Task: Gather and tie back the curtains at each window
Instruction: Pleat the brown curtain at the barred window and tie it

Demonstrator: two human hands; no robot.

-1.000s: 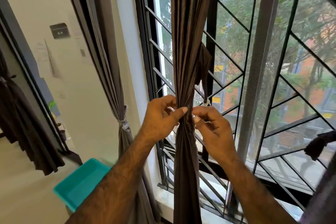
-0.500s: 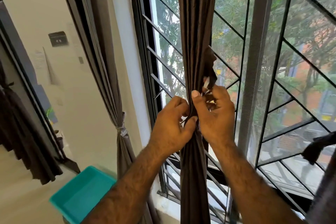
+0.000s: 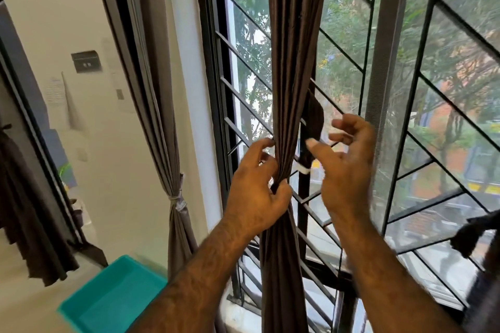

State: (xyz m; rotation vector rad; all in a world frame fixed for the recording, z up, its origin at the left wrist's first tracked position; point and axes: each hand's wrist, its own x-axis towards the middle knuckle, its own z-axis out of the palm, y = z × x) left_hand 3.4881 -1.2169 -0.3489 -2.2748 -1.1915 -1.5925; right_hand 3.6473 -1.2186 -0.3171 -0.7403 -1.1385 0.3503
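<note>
At your far left a dark curtain hangs beside a dark frame, its hem ragged above the pale floor. Behind it runs a cream wall with a small dark plate and some papers fixed to it. Low down sits a teal bin, its rim towards you. Next comes a grey curtain, already gathered and cinched with a pale tie against the white strip of wall by the window. The window's black grille of slanted bars fills the middle and right, with trees and an orange building beyond the mesh. In front of it hangs the brown curtain, bunched into one column down to the sill. Your left hand grips that column at its waist, fingers and thumb curled round the folds. Just right of the column a dark strap with a white end dangles behind the fabric. Your right hand is near it, apart from the curtain, fingers loosely spread and slightly blurred, holding nothing you can make out. A thick grey upright stands behind that hand. At the far right edge a dark cloth juts into view.
</note>
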